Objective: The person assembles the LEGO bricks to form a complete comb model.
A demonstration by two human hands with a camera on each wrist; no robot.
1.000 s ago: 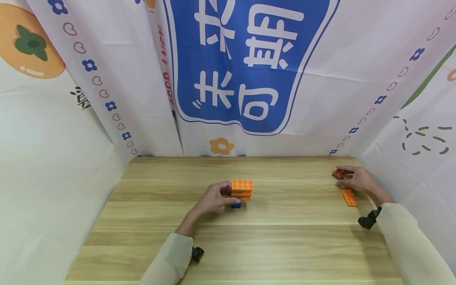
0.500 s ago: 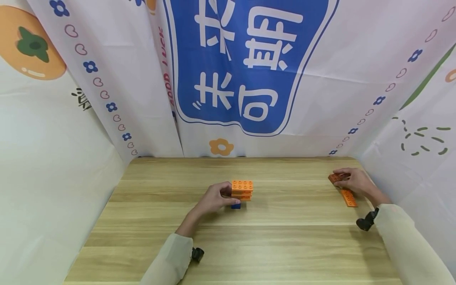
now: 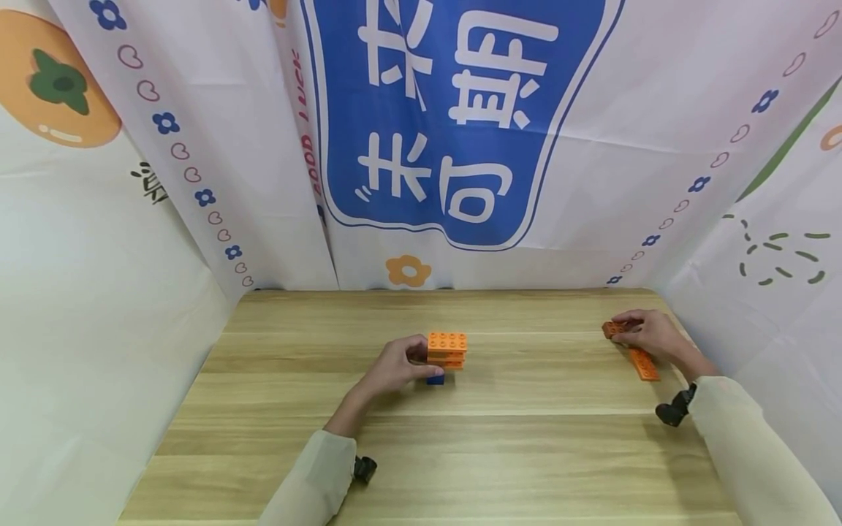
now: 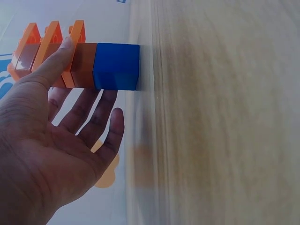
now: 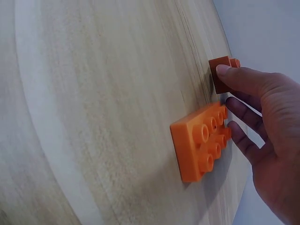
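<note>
A tower of toy building blocks (image 3: 448, 342) stands near the middle of the table: a blue block (image 4: 117, 66) at its base, then brown blocks (image 4: 84, 65) alternating with orange plates. My left hand (image 3: 395, 365) holds it from the left, thumb on the near side and fingers on the far side. Over at the right, my right hand (image 3: 658, 337) grips a brown block (image 5: 220, 75) with its thumb on one face; the other fingers are partly hidden behind it. Just below that hand lies a loose orange studded plate (image 5: 192, 145), flat on the table.
The wooden table (image 3: 421, 453) ends at a printed cloth (image 3: 276, 241) behind, with white cloth walls on both sides. The right wall (image 3: 756, 321) rises close to the right hand. A black wrist camera (image 3: 675, 406) sits on the right wrist.
The right hand has shifted slightly left with the brown block, which has turned a little and now sits farther from the right wall. The left hand and tower have stayed put.
</note>
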